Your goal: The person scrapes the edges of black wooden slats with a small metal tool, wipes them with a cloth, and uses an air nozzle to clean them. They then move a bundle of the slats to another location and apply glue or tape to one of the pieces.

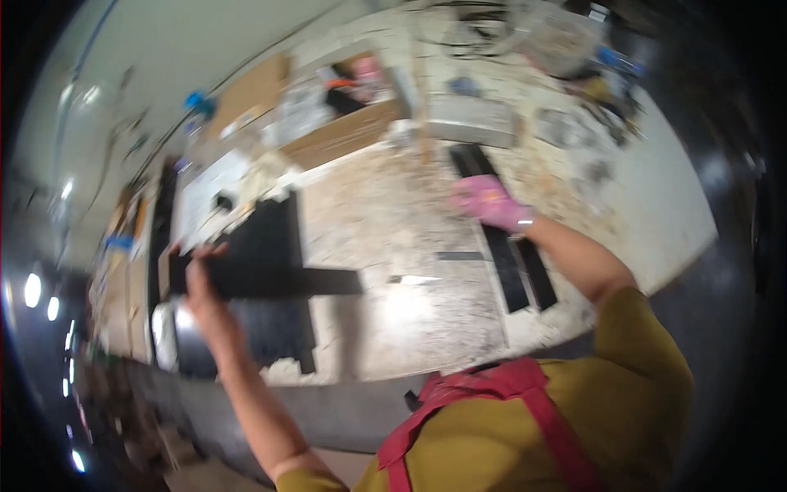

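My left hand (203, 287), bare, is closed on one end of a flat black strip (287, 280). The strip's free end points right, above the pale work board (393, 213), where its shadow falls. Under and around that hand lies a stack of black sheets (270, 328). My right hand (492, 202), in a pink glove, is over a pair of long black strips (504, 262) at the board's right side. Motion blur smears its fingers, so I cannot tell whether they grip anything. A short dark strip (460, 256) and a small blade-like piece (414, 280) lie on the board.
An open cardboard box (348, 131) with mixed items stands at the back. Right of it is a grey-white block-shaped box (471, 120). Crumpled clear plastic (574, 139) and tools (611, 102) lie at the far right. White scraps (254, 176) cover the back left.
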A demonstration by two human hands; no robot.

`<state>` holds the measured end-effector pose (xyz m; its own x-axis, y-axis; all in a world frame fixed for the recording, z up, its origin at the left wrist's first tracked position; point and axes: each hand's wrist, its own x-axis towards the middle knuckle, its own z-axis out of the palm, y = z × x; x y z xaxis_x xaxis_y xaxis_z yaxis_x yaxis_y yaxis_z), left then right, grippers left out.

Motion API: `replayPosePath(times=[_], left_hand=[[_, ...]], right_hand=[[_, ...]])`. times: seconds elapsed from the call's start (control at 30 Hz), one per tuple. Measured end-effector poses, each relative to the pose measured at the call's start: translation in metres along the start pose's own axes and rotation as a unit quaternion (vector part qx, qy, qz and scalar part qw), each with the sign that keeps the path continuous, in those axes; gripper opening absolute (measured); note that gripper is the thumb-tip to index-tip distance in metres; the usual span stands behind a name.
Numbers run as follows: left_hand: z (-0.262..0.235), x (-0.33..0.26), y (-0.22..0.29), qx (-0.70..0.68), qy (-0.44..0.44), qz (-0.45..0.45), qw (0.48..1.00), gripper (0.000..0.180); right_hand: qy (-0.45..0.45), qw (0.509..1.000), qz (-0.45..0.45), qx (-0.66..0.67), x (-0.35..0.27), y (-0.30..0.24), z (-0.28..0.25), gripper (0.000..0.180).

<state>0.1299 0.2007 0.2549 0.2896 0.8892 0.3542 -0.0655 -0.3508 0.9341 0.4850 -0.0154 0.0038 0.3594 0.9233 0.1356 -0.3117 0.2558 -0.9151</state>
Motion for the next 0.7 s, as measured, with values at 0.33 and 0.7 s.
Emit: replayPosePath(times=[0.33, 0.7], left_hand=[[0.035, 0.024, 0.013, -0.138, -0.181, -0.012, 0.974, 0.049], [0.029, 0.037, 0.003, -0.167, -0.215, -0.066, 0.96, 0.063]], right_hand=[[-0.021, 0.916, 0.026, -0.399, 0.015, -0.05, 0.037, 0.015], [-0.03, 0.931, 0.045, -0.36, 0.031, -0.063, 0.068, 0.02]])
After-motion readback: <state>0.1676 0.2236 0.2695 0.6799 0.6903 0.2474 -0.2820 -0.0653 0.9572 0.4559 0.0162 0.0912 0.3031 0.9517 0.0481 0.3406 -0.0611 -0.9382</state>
